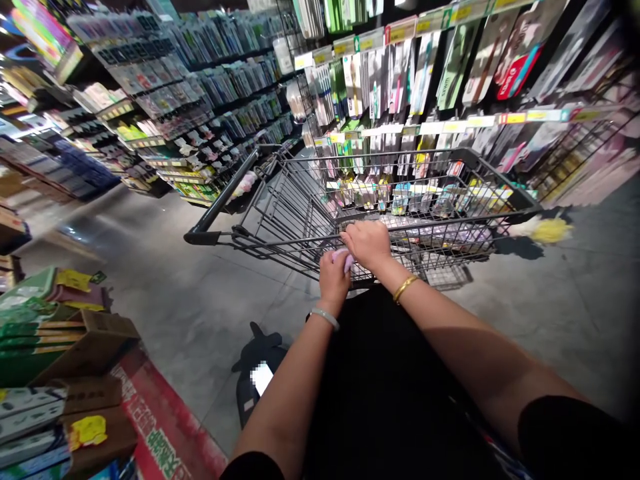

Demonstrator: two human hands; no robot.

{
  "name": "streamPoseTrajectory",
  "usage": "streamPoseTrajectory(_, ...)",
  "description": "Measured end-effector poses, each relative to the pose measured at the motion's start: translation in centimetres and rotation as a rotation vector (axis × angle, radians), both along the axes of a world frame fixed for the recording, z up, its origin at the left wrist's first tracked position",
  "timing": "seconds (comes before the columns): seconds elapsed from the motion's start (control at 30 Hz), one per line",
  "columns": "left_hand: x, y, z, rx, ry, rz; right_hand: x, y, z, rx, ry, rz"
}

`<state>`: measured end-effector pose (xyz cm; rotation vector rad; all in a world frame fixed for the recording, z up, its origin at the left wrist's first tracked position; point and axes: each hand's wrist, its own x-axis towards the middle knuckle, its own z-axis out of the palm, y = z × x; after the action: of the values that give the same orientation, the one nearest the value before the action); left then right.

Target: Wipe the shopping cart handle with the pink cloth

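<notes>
toothbrush packs [453,70] — hung upper right | cardboard boxes [105,337] — lower left | grey floor [185,287]

1. Top access: the shopping cart [450,225] has an open top; a hand can pass downward between its near rail and far rail [380,154].
2. Side access: wire mesh bars the basket walls.
3. Basket depth: pale packages [443,235] occupy part of the lower space.
4. Near side: the left hand [334,277] and right hand [369,243] crowd the near rail; a purple item [342,256] fills the gap between them.
5. Far side: the basket stands between the hands and the display rack [385,80].
6. Left side: open floor [175,287] separates the handle [225,192] from the stacked boxes [95,347].
</notes>
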<state>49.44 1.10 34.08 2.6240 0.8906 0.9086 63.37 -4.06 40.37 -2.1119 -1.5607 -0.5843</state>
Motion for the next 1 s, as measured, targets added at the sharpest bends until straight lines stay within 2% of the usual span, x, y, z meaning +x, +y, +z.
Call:
streamPoseTrajectory(0.07,0.2,0.1,1.2,0.013,-0.097,0.060,0.0,0.0,-0.1,0.010,-0.004,-0.001)
streamPoseTrajectory(0.13,0.2,0.1,1.3,0.009,-0.099,0.067,0.0,0.0,-0.1,0.016,-0.007,-0.002)
streamPoseTrajectory(0.27,-0.1,-0.4,-1.0,-0.103,0.093,-0.066,-0.1,0.0,0.0,0.008,0.002,-0.006)
streamPoseTrajectory(0.33,-0.5,-0.6,-1.4,-0.130,0.056,-0.041,-0.1,0.0,0.1,0.001,0.005,0.001)
streamPoseTrajectory(0.4,-1.0,-0.5,-0.2,-0.079,-0.085,0.045,-0.1,-0.1,0.1,-0.002,0.004,0.009)
streamPoseTrajectory(0.5,-1.9,0.4,3.4,0.073,-0.263,0.130,-0.1,-0.2,0.1,0.008,-0.006,0.008)
streamPoseTrajectory(0.6,-2.6,1.3,5.8,0.145,-0.325,0.204,-0.1,-0.3,0.1,0.002,-0.004,0.000)
streamPoseTrajectory(0.7,-2.8,1.3,5.0,0.085,-0.304,0.230,-0.2,-0.3,0.2,-0.002,0.008,-0.001)
streamPoseTrajectory(0.77,-2.8,0.8,3.8,0.022,-0.269,0.187,-0.2,-0.3,0.3,0.007,0.001,0.005)
streamPoseTrajectory(0.83,-2.9,0.5,3.3,-0.011,-0.241,0.129,-0.1,-0.3,0.2,0.011,-0.011,0.007)
streamPoseTrajectory(0.9,-3.4,0.9,4.1,0.010,-0.268,0.134,-0.1,-0.3,0.2,0.011,-0.019,0.008)
streamPoseTrajectory(1.0,-4.5,2.7,6.7,0.093,-0.366,0.294,0.0,-0.3,0.0,0.015,-0.028,0.008)
